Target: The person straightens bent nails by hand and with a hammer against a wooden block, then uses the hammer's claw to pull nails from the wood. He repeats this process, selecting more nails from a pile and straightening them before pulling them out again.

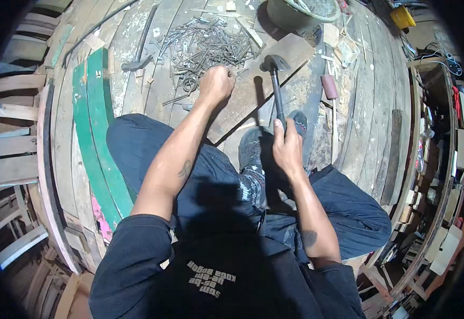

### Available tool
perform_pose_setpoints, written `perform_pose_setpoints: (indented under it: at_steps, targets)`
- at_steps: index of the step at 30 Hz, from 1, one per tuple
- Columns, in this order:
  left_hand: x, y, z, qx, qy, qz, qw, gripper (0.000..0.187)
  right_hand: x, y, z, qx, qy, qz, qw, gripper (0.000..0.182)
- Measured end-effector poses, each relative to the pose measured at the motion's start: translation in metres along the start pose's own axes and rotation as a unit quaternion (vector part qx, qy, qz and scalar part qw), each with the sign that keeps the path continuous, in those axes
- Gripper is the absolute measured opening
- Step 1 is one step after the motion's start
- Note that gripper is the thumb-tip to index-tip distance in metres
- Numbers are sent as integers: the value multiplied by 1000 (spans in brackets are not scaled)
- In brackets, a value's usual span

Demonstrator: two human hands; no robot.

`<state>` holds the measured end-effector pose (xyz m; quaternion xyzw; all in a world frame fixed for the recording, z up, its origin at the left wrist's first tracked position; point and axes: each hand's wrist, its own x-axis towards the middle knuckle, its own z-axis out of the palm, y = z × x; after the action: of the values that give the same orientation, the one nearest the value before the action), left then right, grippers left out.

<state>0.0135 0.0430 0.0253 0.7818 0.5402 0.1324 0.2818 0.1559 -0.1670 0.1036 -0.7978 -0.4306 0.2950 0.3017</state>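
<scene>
My right hand (288, 143) is wrapped round the handle of a claw hammer (275, 85), its head pointing away from me above a wooden board (285, 53). Closed in a fist, my left hand (217, 84) is at the near edge of a heap of loose nails (203, 45). Whatever its fingers hold, if anything, is hidden. The board lies slantwise on the floor between the heap and my feet, and the hammer's shadow falls across it.
Green planks (96, 127) lie left of my knee. A bucket (301, 13) stands beyond the board. A mallet with a reddish head (328, 86) lies at the right. A dark metal bar (142, 40) rests left of the nails. Wooden racks (434, 175) line the right side.
</scene>
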Motion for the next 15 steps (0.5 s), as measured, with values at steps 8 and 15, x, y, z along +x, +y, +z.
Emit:
perform_pose_setpoints:
  at_steps: [8, 15]
  targets:
    - [-11, 8, 21, 14, 61, 195, 979, 27, 1, 0, -4, 8, 14, 18, 1000, 33]
    - [-5, 11, 17, 21, -44, 65, 997, 29, -2, 4, 1, -8, -14, 32, 999, 36]
